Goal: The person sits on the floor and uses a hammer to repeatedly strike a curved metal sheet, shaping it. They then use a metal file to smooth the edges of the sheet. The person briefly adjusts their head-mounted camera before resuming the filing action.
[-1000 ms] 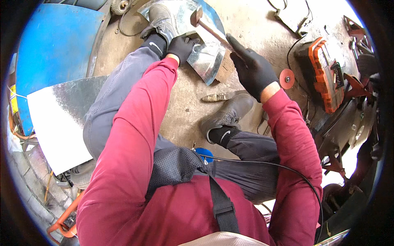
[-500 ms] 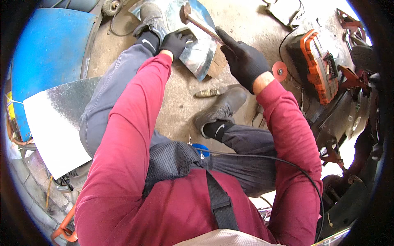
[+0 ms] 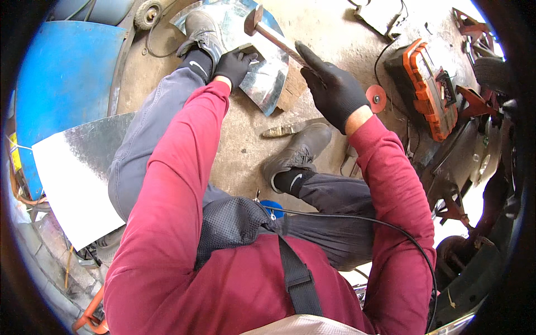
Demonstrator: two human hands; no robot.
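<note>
My right hand (image 3: 336, 95), in a black glove, grips a hammer (image 3: 279, 42) by its handle. The rusty brown hammer head is raised over a shiny curved sheet of metal (image 3: 267, 75) on the floor. My left hand (image 3: 233, 68), also gloved in black, is closed on a small flat grey metal piece (image 3: 248, 49) above the sheet. Its fingers partly hide that piece. My left shoe (image 3: 202, 30) rests on the sheet's left part. A brown board (image 3: 292, 89) sticks out from under the sheet's right edge.
At right stands an orange-and-black toolbox (image 3: 424, 92), with a red disc (image 3: 376, 99) beside it. A worn tool-like object (image 3: 282, 130) lies by my right shoe (image 3: 298, 151). On the left are a blue panel (image 3: 67, 72) and a bright metal sheet (image 3: 78, 178). A cable (image 3: 357, 216) crosses my leg.
The view has shifted slightly. My right hand and the hammer sit a little lower, and the hammer head has turned slightly. Both hands keep their hold.
</note>
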